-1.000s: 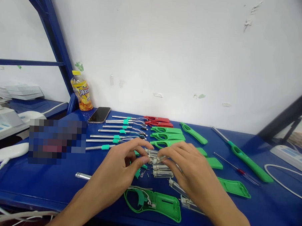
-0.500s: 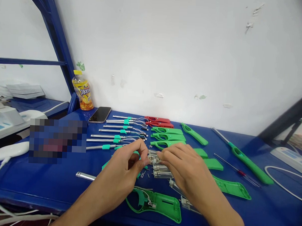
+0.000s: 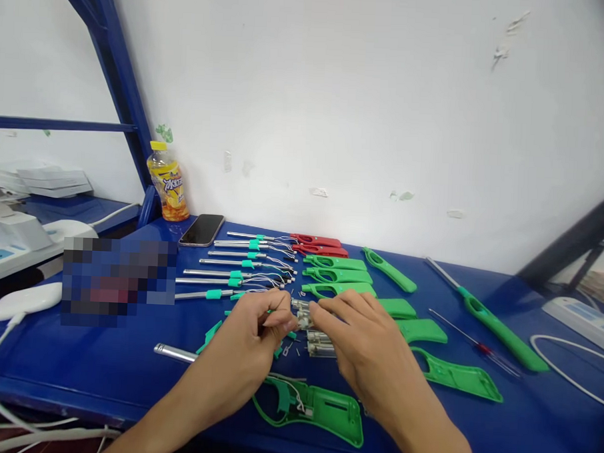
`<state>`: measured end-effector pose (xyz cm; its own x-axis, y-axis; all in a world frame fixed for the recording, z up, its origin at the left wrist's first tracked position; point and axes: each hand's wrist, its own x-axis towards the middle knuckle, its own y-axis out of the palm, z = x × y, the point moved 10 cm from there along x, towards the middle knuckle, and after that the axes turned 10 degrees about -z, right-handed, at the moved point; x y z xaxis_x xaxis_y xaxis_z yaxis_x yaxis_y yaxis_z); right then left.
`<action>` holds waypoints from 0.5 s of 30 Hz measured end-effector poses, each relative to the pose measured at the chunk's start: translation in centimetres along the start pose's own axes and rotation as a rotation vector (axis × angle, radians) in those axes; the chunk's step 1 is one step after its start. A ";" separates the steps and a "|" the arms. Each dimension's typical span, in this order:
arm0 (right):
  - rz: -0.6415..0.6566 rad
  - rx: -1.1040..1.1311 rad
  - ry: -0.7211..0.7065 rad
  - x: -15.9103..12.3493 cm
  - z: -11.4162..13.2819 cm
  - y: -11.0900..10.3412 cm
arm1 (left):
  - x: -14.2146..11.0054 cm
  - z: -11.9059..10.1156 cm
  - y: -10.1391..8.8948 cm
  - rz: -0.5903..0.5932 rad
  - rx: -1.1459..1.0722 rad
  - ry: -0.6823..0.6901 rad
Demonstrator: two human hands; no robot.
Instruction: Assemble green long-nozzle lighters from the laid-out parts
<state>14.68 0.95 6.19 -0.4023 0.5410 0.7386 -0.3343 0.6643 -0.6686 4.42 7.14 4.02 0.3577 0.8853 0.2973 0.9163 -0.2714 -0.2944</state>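
Observation:
My right hand (image 3: 369,346) is closed on a small clear fuel tank with a metal valve end (image 3: 304,318), which peeks out past the fingertips. At that valve end, my left hand (image 3: 247,337) is pinched tight; whatever lies between its fingertips is too small to make out. Below the fingers, more clear fuel tanks (image 3: 321,347) lie side by side, partly hidden by my right hand. An opened green lighter shell (image 3: 334,415) with white wires inside rests in front. Small green plastic pieces (image 3: 211,334) are scattered by my left hand.
Metal lighter tubes with wires (image 3: 220,274) form a row at the back left, beside red (image 3: 316,240) and green shells (image 3: 337,275). A whole green lighter (image 3: 502,325) and a red-handled screwdriver-like tool (image 3: 483,348) lie right. A phone (image 3: 202,229) and drink bottle (image 3: 168,184) stay back left.
My left fingers have curled in more tightly at the valve end. My right hand has shifted slightly left and now covers the lower tanks. The view has moved a little.

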 end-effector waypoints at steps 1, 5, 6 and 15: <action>0.004 0.003 0.006 0.0 -0.1 -0.1 | -0.1 0.1 0.2 0.011 -0.017 -0.015; 0.012 0.039 0.055 -0.2 -1.0 -0.9 | -0.1 0.5 0.6 0.028 -0.082 -0.082; 0.008 0.057 0.070 -0.3 -1.3 -1.3 | -0.1 0.5 0.5 0.015 -0.096 -0.086; -0.041 0.071 0.219 -1.1 -4.0 -5.2 | -3.1 2.1 0.6 0.114 0.438 0.187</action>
<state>20.25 -1.05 9.14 -0.1948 0.6182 0.7615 -0.4087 0.6546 -0.6360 3.45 5.09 1.01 0.5146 0.7653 0.3867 0.7217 -0.1430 -0.6772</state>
